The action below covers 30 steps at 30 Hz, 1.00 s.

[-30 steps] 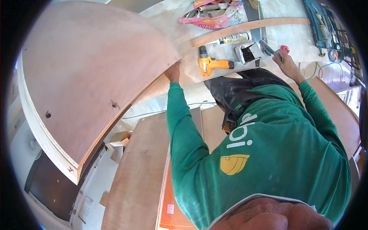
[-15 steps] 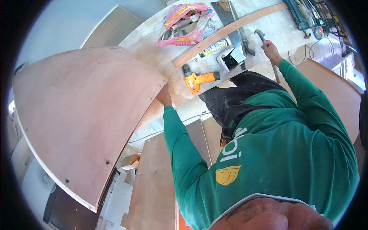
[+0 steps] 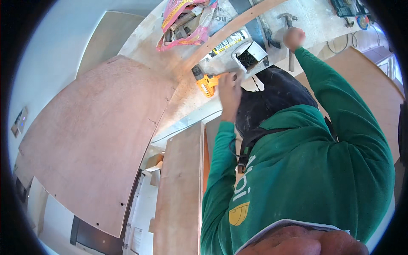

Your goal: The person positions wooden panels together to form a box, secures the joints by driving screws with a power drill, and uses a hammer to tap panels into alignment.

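My right hand (image 3: 294, 39) is closed round the handle of a claw hammer (image 3: 290, 63) at the far right of the worktable. The hammer's metal head points away from me. My left hand (image 3: 230, 91) is over the battery end of an orange cordless drill (image 3: 207, 86) lying on the table. Motion smears its fingers, so whether they grip the drill cannot be told. Just beyond, a white box (image 3: 256, 51) of dark screws or nails stands open. A large curved plywood panel (image 3: 93, 136) slopes down on the left, apart from both hands.
A pink bag (image 3: 182, 25) of tools, a sealant tube (image 3: 227, 44), a long curved wood strip (image 3: 238, 23) and a handsaw (image 3: 255, 29) lie on the worktable (image 3: 314, 25). Another wood panel (image 3: 176, 191) stands below the table's edge.
My left hand has let go of the plywood panel and moved right to the drill. The panel sits lower in view. My right hand still holds the hammer, whose head has turned.
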Motion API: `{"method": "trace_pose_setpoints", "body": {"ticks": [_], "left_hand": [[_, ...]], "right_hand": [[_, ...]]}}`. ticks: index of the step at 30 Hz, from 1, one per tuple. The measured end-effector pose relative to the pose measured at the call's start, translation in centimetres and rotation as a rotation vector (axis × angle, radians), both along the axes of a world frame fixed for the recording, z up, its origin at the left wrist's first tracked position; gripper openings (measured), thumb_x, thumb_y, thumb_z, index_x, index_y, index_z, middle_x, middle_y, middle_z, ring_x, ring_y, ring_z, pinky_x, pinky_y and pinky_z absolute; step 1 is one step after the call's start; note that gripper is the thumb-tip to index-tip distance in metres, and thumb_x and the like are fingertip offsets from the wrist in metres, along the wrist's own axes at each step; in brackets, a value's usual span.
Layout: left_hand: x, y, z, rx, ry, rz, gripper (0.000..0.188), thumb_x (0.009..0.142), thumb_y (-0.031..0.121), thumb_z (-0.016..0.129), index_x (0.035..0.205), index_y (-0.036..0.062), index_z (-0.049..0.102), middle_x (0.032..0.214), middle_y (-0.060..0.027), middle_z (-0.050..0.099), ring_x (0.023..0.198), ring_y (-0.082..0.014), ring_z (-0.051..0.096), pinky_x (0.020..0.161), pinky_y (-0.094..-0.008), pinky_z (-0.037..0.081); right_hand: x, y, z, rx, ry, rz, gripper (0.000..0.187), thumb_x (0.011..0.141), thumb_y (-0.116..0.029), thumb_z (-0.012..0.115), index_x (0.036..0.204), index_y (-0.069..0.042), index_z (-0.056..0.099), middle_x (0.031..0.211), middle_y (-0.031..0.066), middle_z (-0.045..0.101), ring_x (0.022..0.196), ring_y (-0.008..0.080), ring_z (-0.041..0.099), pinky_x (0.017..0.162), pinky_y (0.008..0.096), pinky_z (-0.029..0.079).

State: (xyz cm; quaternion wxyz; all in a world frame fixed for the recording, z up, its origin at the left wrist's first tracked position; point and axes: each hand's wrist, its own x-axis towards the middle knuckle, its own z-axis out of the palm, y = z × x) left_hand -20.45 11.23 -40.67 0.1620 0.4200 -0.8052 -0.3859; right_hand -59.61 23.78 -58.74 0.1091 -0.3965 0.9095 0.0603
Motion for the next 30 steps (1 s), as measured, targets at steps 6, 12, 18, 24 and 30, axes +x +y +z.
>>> {"method": "trace_pose_setpoints", "body": {"ticks": [6, 12, 18, 24, 30], "left_hand": [[-7.9, 0.0, -5.3, -0.024, -0.312, -0.274, 0.024, 0.091, 0.022, 0.064, 0.109, 0.0059, 0.062, 0.106, -0.0136, 0.062, 0.098, -0.0351, 0.064, 0.083, -0.0472, 0.053], [-11.6, 0.9, -6.2, -0.096, -0.602, -0.348, 0.022, 0.092, 0.016, 0.059, 0.114, 0.0107, 0.058, 0.101, -0.0136, 0.061, 0.072, -0.0326, 0.072, 0.059, -0.0447, 0.058], [-12.2, -0.4, -6.1, 0.008, -0.687, -0.372, 0.018, 0.096, 0.015, 0.053, 0.112, 0.0106, 0.060, 0.100, -0.0155, 0.068, 0.082, -0.0328, 0.074, 0.068, -0.0458, 0.059], [-12.4, -0.5, -7.6, 0.077, -0.757, -0.313, 0.019, 0.097, 0.015, 0.050, 0.111, 0.0048, 0.059, 0.101, -0.0194, 0.071, 0.084, -0.0332, 0.074, 0.070, -0.0456, 0.060], [-13.0, 0.2, -6.4, 0.158, -0.707, -0.163, 0.025, 0.090, 0.013, 0.060, 0.109, -0.0038, 0.059, 0.107, -0.0246, 0.068, 0.088, -0.0348, 0.072, 0.074, -0.0430, 0.060]], "right_hand": [[2.0, -3.9, 5.2, 0.023, -0.174, -0.120, 0.046, 0.086, -0.012, 0.062, 0.126, 0.008, 0.052, 0.115, 0.0301, 0.059, 0.110, 0.0449, 0.057, 0.096, 0.0504, 0.047], [6.3, -7.4, 11.6, -0.295, -0.503, 0.009, 0.043, 0.087, -0.014, 0.059, 0.122, 0.010, 0.049, 0.126, 0.0339, 0.054, 0.113, 0.0495, 0.057, 0.098, 0.0537, 0.046], [5.4, -7.9, 8.5, -0.169, -0.662, -0.029, 0.042, 0.086, -0.014, 0.058, 0.118, 0.012, 0.049, 0.115, 0.0376, 0.058, 0.108, 0.0508, 0.060, 0.096, 0.0532, 0.048], [3.4, -3.1, 5.0, -0.052, -0.639, 0.052, 0.042, 0.084, -0.015, 0.058, 0.115, 0.013, 0.050, 0.110, 0.0375, 0.060, 0.106, 0.0517, 0.060, 0.095, 0.0533, 0.048], [3.6, -0.2, 6.1, -0.013, -0.668, 0.041, 0.046, 0.088, -0.016, 0.060, 0.126, 0.009, 0.049, 0.123, 0.0324, 0.056, 0.115, 0.0481, 0.055, 0.102, 0.0505, 0.043]]}}
